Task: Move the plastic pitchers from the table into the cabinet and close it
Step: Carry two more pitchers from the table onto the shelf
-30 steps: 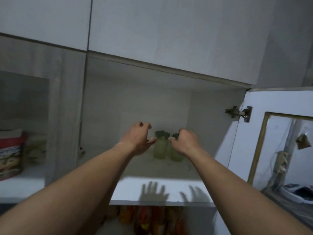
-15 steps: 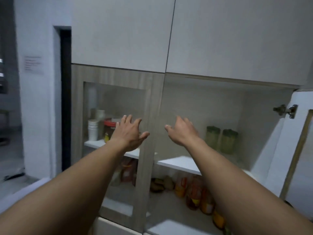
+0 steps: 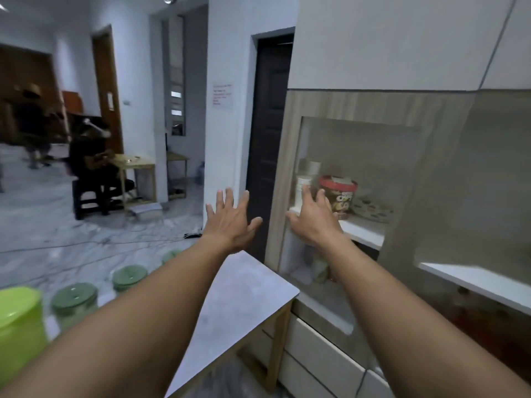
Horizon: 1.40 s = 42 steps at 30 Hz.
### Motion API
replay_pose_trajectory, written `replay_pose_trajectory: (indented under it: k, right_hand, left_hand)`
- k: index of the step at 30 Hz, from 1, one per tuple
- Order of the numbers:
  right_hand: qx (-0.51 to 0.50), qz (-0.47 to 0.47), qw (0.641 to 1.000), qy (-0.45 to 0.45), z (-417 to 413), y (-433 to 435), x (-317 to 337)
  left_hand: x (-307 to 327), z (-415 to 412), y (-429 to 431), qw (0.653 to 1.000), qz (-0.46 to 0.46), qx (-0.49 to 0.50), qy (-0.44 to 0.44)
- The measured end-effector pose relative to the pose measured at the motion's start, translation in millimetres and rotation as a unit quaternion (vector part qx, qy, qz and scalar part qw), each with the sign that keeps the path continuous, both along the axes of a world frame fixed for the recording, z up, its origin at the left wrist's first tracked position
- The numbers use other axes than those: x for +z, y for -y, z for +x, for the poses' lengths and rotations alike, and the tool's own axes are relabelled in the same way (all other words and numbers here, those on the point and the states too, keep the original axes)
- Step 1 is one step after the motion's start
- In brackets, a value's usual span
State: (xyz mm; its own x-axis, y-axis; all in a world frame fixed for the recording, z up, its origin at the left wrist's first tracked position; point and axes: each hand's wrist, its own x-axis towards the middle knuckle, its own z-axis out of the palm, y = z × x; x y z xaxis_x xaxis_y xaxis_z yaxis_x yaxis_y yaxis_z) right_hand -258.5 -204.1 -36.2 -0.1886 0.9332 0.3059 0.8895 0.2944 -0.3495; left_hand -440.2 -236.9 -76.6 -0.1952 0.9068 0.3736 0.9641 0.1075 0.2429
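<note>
My left hand (image 3: 230, 219) and my right hand (image 3: 313, 219) are both raised with fingers spread, holding nothing. Pitchers with dark green lids (image 3: 74, 300) stand on the grey table (image 3: 244, 294) at lower left, partly hidden by my left forearm; another green-lidded one (image 3: 129, 278) is behind it. A bright lime pitcher (image 3: 20, 320) stands at the left edge. The cabinet (image 3: 356, 107) is at right, my right hand in front of its glass door. The open compartment's white shelf (image 3: 474, 280) shows at far right; the two pitchers placed there are out of view.
A red-lidded tub (image 3: 340, 196) and white cups (image 3: 306, 179) sit behind the glass door. A dark doorway (image 3: 270, 124) stands left of the cabinet. A seated person (image 3: 92, 159) is at a small table (image 3: 138, 165) across the marble floor, with cables on it.
My view has swung left from the open compartment to the table and room. Both hands left the two green pitchers on the shelf and came away open.
</note>
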Motion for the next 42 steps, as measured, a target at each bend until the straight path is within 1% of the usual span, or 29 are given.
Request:
replay_pose_trajectory:
  k: [3,7,10,13,16,19,21,29,32,37,42]
  right_hand:
    - [0.032,-0.019,0.999,-0.01,-54.2,-0.2,-23.3]
    - [0.074,-0.048,0.996,-0.019,-114.4,-3.8,-52.1]
    - [0.105,-0.063,0.992,-0.019,-146.4,-7.7,-73.8]
    - [0.135,-0.086,0.987,-0.01,-177.7,-21.4,-99.1]
    - [0.165,-0.109,0.98,-0.005,-205.7,-39.5,-130.7]
    - [0.191,-0.147,0.971,-0.001,-232.4,-61.2,-167.2]
    - [0.203,-0.168,0.965,-0.003,-250.8,-79.2,-191.8]
    - [0.24,-0.208,0.948,-0.024,-310.8,-135.4,-275.6]
    - [0.222,-0.244,0.942,-0.058,-323.1,-146.4,-302.1]
    - [0.19,-0.303,0.924,-0.133,-346.0,-169.7,-334.5]
    - [0.146,-0.405,0.874,-0.224,-367.1,-190.2,-359.1]
  left_hand:
    - [-20.6,-51.8,14.3,0.999,-0.016,0.047,0.008]
    - [-48.5,-107.0,26.3,0.994,-0.034,0.09,0.054]
    - [-72.2,-132.8,32.1,0.988,-0.046,0.115,0.091]
    - [-100.7,-157.0,29.0,0.978,-0.052,0.145,0.139]
    - [-136.3,-181.2,23.6,0.959,-0.04,0.183,0.211]
    - [-170.4,-200.1,14.1,0.929,-0.032,0.223,0.295]
    - [-190.0,-210.5,2.4,0.905,-0.016,0.258,0.337]
    - [-265.3,-247.4,-38.4,0.833,0.02,0.365,0.414]
    - [-286.4,-253.3,-50.0,0.804,0.037,0.396,0.442]
    - [-312.7,-264.2,-74.7,0.757,0.093,0.432,0.48]
    - [-337.0,-274.1,-94.1,0.695,0.117,0.478,0.523]
